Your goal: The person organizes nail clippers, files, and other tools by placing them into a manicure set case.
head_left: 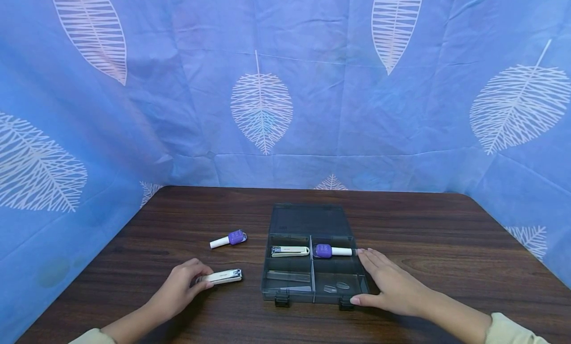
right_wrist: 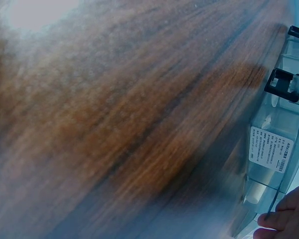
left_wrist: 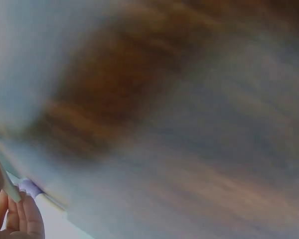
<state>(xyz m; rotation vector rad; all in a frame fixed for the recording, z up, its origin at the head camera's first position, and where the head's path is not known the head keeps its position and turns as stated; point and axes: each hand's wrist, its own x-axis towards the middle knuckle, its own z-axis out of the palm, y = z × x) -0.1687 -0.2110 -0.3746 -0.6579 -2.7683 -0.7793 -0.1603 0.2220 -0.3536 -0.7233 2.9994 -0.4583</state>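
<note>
My left hand (head_left: 180,287) pinches the end of a white nail clipper (head_left: 225,276) between thumb and fingers, left of a dark see-through compartment box (head_left: 312,297). At the lower left of the left wrist view, part of the clipper (left_wrist: 9,184) shows by the fingers. My right hand (head_left: 392,284) rests against the box's right side, fingers extended, thumb at the front corner. Inside, a second nail clipper (head_left: 290,252) lies in the back left compartment and a purple nail polish bottle (head_left: 323,251) in the back right.
Another purple nail polish bottle (head_left: 237,237) with a white cap lies behind my left hand. Small clear pieces (head_left: 342,285) are in the box's front right compartment, clear strips (head_left: 287,276) in the front left. The lid (head_left: 310,219) lies back, open. A patterned blue cloth (head_left: 321,111) hangs behind.
</note>
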